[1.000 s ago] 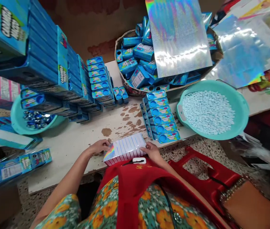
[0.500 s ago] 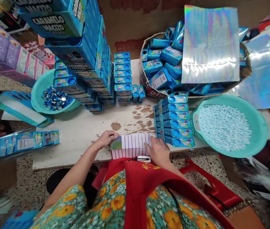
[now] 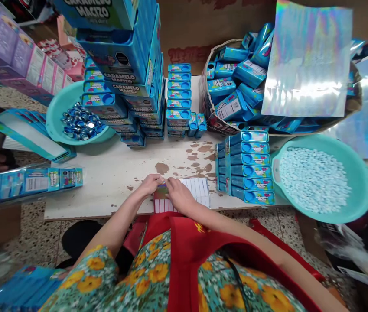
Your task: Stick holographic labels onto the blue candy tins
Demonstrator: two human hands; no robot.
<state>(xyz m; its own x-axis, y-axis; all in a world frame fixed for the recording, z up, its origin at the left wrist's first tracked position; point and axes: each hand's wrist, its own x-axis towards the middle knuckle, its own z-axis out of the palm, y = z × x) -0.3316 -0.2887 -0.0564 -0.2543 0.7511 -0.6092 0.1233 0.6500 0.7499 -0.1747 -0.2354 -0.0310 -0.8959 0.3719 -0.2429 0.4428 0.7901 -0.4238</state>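
Note:
On the front edge of the table lies a shiny sheet of white strip labels [image 3: 197, 189] in two rows, with reddish edges along the lower row. My left hand [image 3: 150, 183] pinches at its upper left corner, fingers closed. Right beside it, my right hand [image 3: 180, 195] reaches across the sheet, its fingertips pressed together at the same corner and nearly touching the left ones. What exactly the right fingertips hold is too small to make out. The right hand and forearm cover the middle of the sheet.
Blue candy tins [image 3: 255, 171] stand stacked to the right, beside a teal tub [image 3: 362, 190] of pale blue candies. Behind, a basket [image 3: 205, 97] holds more tins under a holographic sheet [image 3: 307, 60]. Tall stacks of blue boxes [image 3: 118, 58] and another teal tub [image 3: 53, 115] are at left.
My right hand has moved left from the sheet's right side to its upper left corner, meeting my left hand. A small white object near the sheet's front edge is now out of sight.

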